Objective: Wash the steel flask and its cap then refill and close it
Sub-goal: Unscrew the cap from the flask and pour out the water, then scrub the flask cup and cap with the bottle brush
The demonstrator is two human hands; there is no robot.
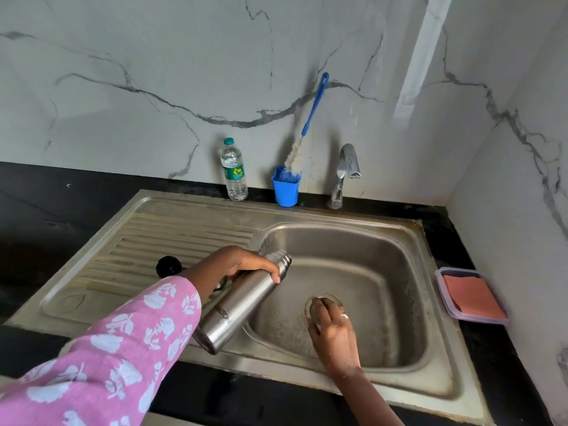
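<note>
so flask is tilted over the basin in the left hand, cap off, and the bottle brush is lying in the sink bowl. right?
Not quite. The bottle brush is not in the sink bowl; it stands in the blue cup behind the sink, leaning on the wall, as the head view shows. The rest holds: the left hand holds the uncapped flask tilted over the basin.

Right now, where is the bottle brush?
In the head view, the bottle brush stands bristles-down in the blue cup at the back of the sink, leaning on the wall between the plastic water bottle and the tap.
</note>
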